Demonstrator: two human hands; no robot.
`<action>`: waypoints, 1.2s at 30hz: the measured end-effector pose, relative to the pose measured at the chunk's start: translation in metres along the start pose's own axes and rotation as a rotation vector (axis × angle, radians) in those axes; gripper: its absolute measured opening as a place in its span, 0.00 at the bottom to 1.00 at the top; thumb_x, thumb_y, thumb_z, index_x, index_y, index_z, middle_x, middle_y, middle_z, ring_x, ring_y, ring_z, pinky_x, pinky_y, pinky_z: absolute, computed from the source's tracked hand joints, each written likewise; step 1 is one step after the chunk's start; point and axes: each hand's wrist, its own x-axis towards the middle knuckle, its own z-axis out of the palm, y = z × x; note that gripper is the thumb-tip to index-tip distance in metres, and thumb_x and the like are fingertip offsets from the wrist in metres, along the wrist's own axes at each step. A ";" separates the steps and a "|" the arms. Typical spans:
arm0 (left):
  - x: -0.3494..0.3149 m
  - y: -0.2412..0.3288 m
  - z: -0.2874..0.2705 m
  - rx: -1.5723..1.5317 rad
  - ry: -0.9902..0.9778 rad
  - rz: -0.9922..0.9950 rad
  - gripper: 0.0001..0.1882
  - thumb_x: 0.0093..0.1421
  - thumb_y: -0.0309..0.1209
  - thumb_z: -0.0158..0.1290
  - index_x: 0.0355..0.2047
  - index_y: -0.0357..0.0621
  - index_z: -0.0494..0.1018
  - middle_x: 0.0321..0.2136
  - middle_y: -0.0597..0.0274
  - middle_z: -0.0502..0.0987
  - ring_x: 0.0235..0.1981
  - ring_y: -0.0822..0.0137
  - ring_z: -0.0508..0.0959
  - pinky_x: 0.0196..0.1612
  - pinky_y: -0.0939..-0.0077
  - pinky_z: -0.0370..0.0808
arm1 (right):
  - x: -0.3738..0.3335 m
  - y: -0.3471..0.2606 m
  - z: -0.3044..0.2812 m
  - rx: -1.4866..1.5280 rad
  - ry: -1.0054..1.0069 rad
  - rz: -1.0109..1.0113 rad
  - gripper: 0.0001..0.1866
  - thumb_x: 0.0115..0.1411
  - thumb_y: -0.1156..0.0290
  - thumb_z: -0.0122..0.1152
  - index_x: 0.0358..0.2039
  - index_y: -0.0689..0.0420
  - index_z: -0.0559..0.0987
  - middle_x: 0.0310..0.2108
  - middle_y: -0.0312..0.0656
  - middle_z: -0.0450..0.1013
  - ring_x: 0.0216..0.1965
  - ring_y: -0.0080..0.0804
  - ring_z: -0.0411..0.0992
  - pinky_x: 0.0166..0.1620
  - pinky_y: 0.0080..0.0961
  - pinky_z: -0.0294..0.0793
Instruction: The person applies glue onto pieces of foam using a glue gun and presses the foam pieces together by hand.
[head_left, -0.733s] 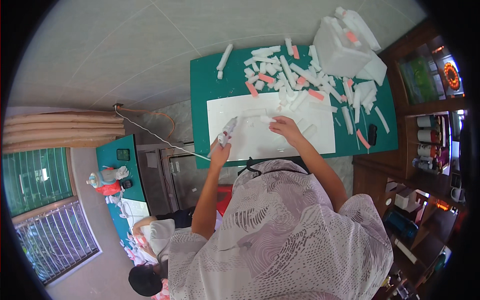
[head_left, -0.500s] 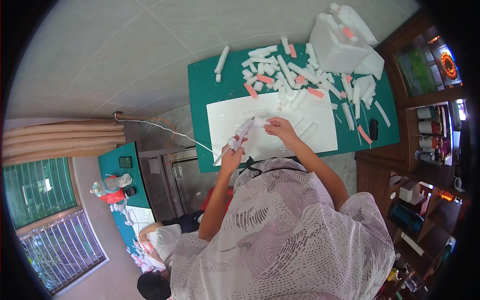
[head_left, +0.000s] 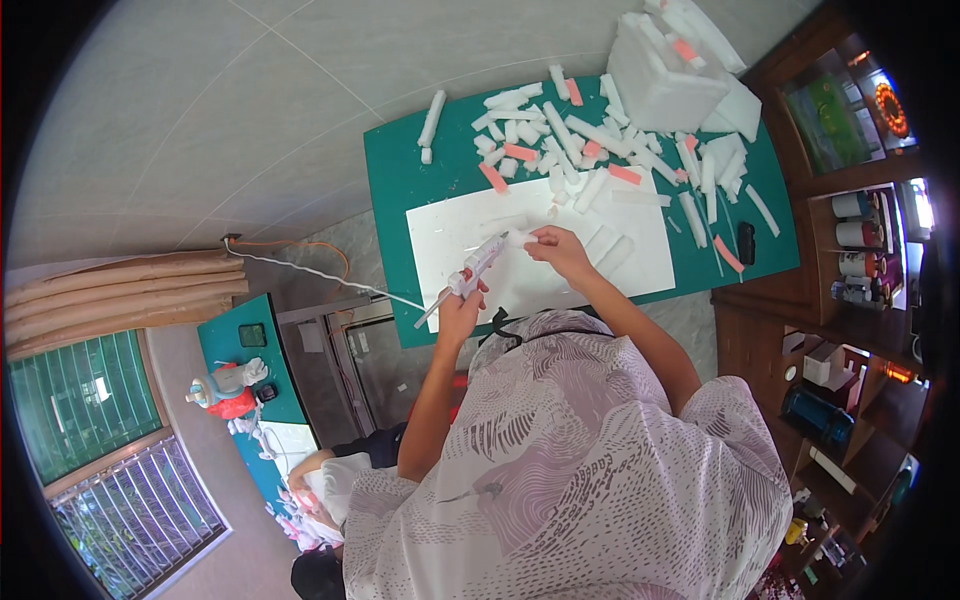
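My left hand (head_left: pixel 460 308) is wrapped round the handle of a white glue gun (head_left: pixel 482 260), a grey stick poking out of its back end. The gun's nozzle points up and right, at or very close to a small white foam piece (head_left: pixel 518 238). That piece is pinched between the fingertips of my right hand (head_left: pixel 562 252). Both hands are above a white board (head_left: pixel 440 240) lying on the green table (head_left: pixel 395 170). Whether the nozzle touches the foam is too small to tell.
Many white foam strips (head_left: pixel 560 135) and pink pieces (head_left: pixel 520 152) litter the table's far side. A big white foam block (head_left: pixel 655 90) stands far right, near a black object (head_left: pixel 746 243). Shelves (head_left: pixel 850 390) line the right. A co-worker's arm (head_left: pixel 310 468) shows lower left, beside another green table (head_left: pixel 285 370).
The whole view has shifted slightly. Both hands keep their holds, with the glue gun's nozzle still at the foam piece.
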 end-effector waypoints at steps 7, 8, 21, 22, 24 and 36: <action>-0.002 0.000 0.002 0.039 0.067 -0.010 0.03 0.49 0.24 0.44 0.23 0.39 0.67 0.16 0.65 0.70 0.17 0.77 0.70 0.20 0.82 0.64 | 0.004 0.004 -0.002 -0.036 0.023 -0.043 0.17 0.50 0.70 0.64 0.38 0.67 0.74 0.30 0.42 0.75 0.30 0.22 0.72 0.34 0.17 0.72; -0.002 -0.002 0.002 0.040 0.068 -0.011 0.03 0.49 0.24 0.44 0.23 0.39 0.67 0.16 0.65 0.70 0.17 0.77 0.70 0.20 0.82 0.64 | 0.003 0.003 -0.002 -0.027 0.021 -0.047 0.17 0.50 0.70 0.64 0.38 0.67 0.74 0.30 0.41 0.75 0.30 0.22 0.72 0.34 0.17 0.72; -0.009 -0.010 0.000 0.054 0.084 0.008 0.07 0.48 0.24 0.46 0.29 0.35 0.70 0.21 0.62 0.73 0.17 0.75 0.69 0.20 0.79 0.65 | 0.001 0.003 -0.008 0.062 0.014 -0.029 0.16 0.52 0.73 0.62 0.40 0.65 0.73 0.31 0.38 0.73 0.32 0.21 0.71 0.36 0.15 0.71; -0.010 -0.009 -0.001 0.070 0.109 0.062 0.10 0.48 0.23 0.45 0.31 0.35 0.72 0.25 0.62 0.75 0.18 0.77 0.68 0.21 0.81 0.64 | 0.001 0.002 -0.009 0.061 0.012 -0.029 0.16 0.52 0.73 0.62 0.40 0.65 0.73 0.31 0.38 0.73 0.32 0.21 0.71 0.36 0.15 0.71; -0.007 -0.022 -0.010 0.106 0.111 0.005 0.12 0.48 0.22 0.45 0.34 0.35 0.72 0.28 0.62 0.76 0.18 0.77 0.68 0.21 0.81 0.64 | 0.001 -0.002 -0.015 0.122 0.039 0.015 0.17 0.52 0.73 0.62 0.41 0.66 0.73 0.32 0.39 0.73 0.33 0.21 0.71 0.37 0.15 0.72; 0.002 -0.055 -0.022 0.482 0.125 0.216 0.15 0.45 0.22 0.48 0.36 0.33 0.70 0.29 0.45 0.73 0.29 0.51 0.75 0.35 0.68 0.72 | -0.008 0.012 -0.058 0.151 0.158 0.089 0.17 0.52 0.72 0.61 0.41 0.64 0.74 0.30 0.36 0.72 0.30 0.20 0.69 0.34 0.14 0.69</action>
